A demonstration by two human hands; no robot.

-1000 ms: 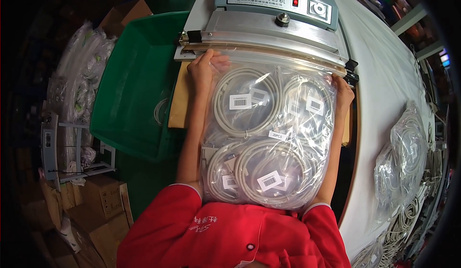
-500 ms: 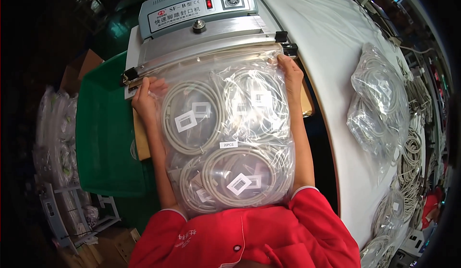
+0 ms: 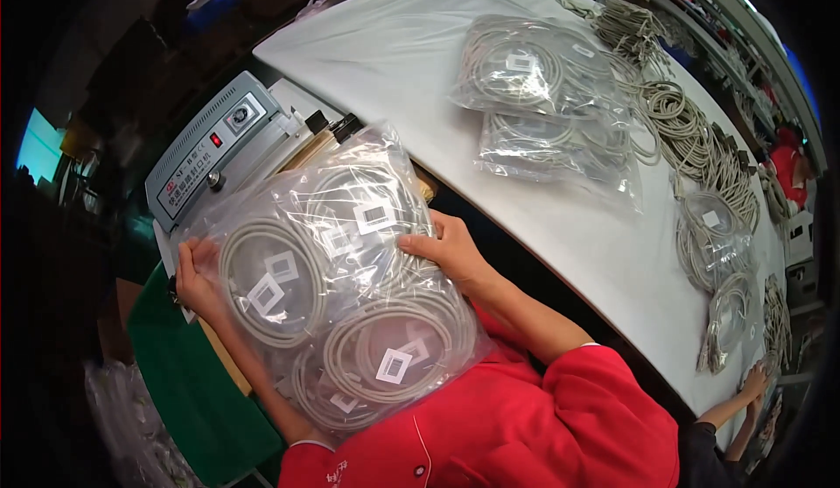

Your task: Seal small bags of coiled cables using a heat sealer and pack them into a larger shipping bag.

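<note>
A large clear plastic bag (image 3: pixel 332 282) of coiled grey cables with white labels is held up in front of my chest, tilted. My left hand (image 3: pixel 201 278) is closed on its left edge near the upper corner. Along the right edge, my right hand (image 3: pixel 451 247) pinches the bag, thumb on top and fingers mostly hidden beneath. Just beyond the bag's top edge stands the grey bag sealer (image 3: pixel 219 142) with a lit red switch; the bag covers part of its sealing bar.
On the white-covered table (image 3: pixel 376 59) at right lie stacked bags of cables (image 3: pixel 542 94). Loose cable coils (image 3: pixel 682 129) line its far side. A green bin (image 3: pixel 192 392) stands at lower left. Another person's hands (image 3: pixel 748 392) reach in at the lower right.
My view has swung right. The bag has come away from the sealer's bar. My right hand has shifted from the bag's top corner down its right side; my left still grips the left edge.
</note>
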